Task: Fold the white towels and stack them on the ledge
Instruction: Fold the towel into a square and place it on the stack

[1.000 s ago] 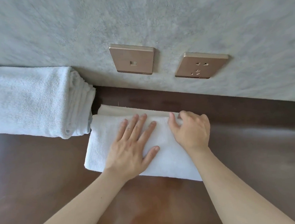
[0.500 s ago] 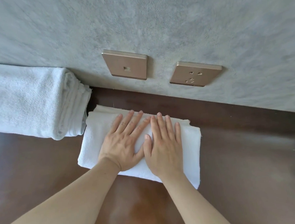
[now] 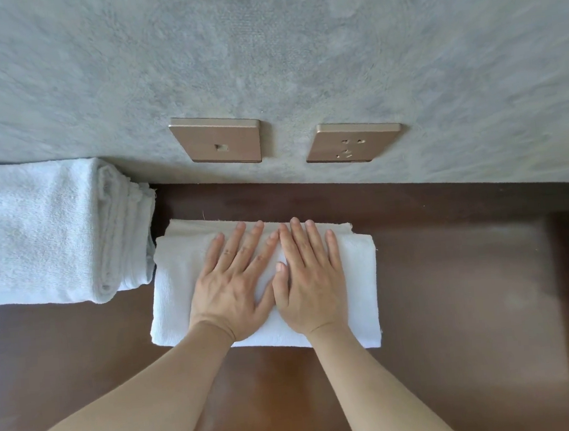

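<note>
A folded white towel lies on the dark wooden ledge, pressed flat under the left hand and right hand, fingers straight. Just beside it, a stack of folded towels is judged done. Stacking appears left.

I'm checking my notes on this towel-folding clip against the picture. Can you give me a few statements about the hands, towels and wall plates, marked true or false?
1. Both hands lie flat, side by side, on the small folded towel. True: left hand, right hand.
2. The right hand pinches a towel corner. False: its fingers are straight, pressing down.
3. A thicker folded towel stack lies left of the small towel. True.
4. Three plates are on the wall. False: two, a switch plate and a socket plate.
</note>
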The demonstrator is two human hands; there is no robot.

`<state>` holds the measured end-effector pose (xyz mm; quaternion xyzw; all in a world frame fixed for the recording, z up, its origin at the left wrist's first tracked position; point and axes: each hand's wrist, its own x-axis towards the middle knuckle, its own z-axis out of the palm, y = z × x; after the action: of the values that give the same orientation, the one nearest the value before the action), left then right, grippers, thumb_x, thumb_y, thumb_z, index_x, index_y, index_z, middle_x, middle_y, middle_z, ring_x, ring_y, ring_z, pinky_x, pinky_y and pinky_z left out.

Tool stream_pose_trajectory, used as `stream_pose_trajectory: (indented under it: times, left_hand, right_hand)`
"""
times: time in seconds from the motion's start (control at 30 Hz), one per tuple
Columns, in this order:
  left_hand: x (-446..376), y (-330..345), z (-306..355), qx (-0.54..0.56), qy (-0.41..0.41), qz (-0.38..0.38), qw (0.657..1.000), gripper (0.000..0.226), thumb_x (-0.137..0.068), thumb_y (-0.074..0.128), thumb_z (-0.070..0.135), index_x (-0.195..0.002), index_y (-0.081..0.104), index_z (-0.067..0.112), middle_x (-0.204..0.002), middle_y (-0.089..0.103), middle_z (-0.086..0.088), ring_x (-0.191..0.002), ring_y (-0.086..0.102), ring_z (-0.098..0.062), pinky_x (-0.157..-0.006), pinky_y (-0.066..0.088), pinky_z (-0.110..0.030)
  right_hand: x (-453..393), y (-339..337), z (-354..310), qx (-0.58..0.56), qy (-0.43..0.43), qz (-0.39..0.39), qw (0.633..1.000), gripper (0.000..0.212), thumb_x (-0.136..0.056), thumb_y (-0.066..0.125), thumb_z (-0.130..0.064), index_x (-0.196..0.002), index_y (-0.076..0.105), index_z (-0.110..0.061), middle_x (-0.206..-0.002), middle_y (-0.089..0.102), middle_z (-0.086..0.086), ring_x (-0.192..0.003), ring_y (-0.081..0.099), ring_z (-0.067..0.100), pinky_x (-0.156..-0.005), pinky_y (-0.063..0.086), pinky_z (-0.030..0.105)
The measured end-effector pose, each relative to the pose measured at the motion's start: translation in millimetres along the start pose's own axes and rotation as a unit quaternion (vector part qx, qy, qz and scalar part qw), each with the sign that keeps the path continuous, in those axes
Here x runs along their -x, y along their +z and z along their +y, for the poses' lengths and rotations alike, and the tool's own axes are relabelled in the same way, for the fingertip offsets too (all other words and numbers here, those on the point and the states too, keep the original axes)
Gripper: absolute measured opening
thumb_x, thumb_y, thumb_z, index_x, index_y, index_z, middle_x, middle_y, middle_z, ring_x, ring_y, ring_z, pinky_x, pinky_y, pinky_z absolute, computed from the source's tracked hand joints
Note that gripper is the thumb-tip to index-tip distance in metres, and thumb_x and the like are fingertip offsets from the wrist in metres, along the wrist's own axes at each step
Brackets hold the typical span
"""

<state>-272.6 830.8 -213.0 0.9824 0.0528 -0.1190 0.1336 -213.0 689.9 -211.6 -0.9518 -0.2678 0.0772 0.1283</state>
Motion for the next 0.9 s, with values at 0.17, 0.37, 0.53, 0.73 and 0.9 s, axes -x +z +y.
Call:
stream_pose_trajectory:
  times: [0.17, 0.37, 0.53, 0.73, 0.9]
  left_hand:
    - [-0.6, 1.1, -3.2, 0.007, 0.017, 0.011, 1.0, 0.06, -0.104, 0.017, 0.051, -0.159, 0.019, 0.028, -0.166, 0.022, -0.001, -0.154, 0.015, -0.023, -0.123, 0.009, -0.046]
    - [3.1, -7.5, -8.3, 0.013, 0.017, -0.017, 1.0, 0.061, -0.103, 0.011, 0.054, -0.158, 0.005, 0.031, -0.168, 0.005, 0.002, -0.154, -0.005, -0.017, -0.124, -0.01, -0.037]
    - [14.0, -14.1, -46.4, -0.079, 0.003, 0.0, 0.997, 0.069, -0.1, 0.02, 0.06, -0.16, 0.018, 0.026, -0.167, 0.017, -0.002, -0.154, 0.011, -0.028, -0.125, 0.002, -0.048]
    - [-0.2, -7.7, -50.6, -0.073, -0.017, 0.012, 0.997, 0.073, -0.095, 0.03, 0.06, -0.159, 0.023, 0.026, -0.162, 0.032, -0.002, -0.15, 0.024, -0.031, -0.125, 0.002, -0.051]
    - [1.5, -9.9, -54.3, -0.042, -0.012, 0.029, 0.999, 0.073, -0.091, 0.036, 0.058, -0.157, 0.03, 0.026, -0.159, 0.037, -0.001, -0.145, 0.033, -0.031, -0.123, 0.009, -0.052]
  right_hand:
    - [-2.9, 0.3, -2.4, 0.011, 0.018, 0.0, 1.0, 0.058, -0.097, 0.028, -0.026, -0.15, 0.046, -0.01, -0.157, 0.042, 0.007, -0.15, 0.032, 0.026, -0.122, 0.016, 0.048]
    - [-3.2, -2.8, -5.0, 0.011, 0.039, -0.028, 0.999, 0.06, -0.098, 0.024, -0.029, -0.154, 0.04, -0.016, -0.161, 0.036, 0.004, -0.152, 0.025, 0.021, -0.125, 0.014, 0.046]
    - [-3.3, -0.5, -3.0, 0.03, 0.038, -0.038, 0.998, 0.061, -0.098, 0.024, -0.031, -0.156, 0.035, -0.018, -0.161, 0.035, 0.002, -0.153, 0.023, 0.019, -0.125, 0.013, 0.045]
    - [-5.5, 1.4, -0.6, 0.04, 0.037, -0.039, 0.998, 0.06, -0.098, 0.026, -0.031, -0.156, 0.036, -0.017, -0.161, 0.036, 0.002, -0.153, 0.023, 0.02, -0.125, 0.013, 0.045]
    - [-4.9, -1.0, -3.1, 0.039, 0.036, -0.052, 0.997, 0.061, -0.098, 0.027, -0.033, -0.156, 0.035, -0.016, -0.161, 0.036, 0.003, -0.153, 0.023, 0.021, -0.125, 0.015, 0.047]
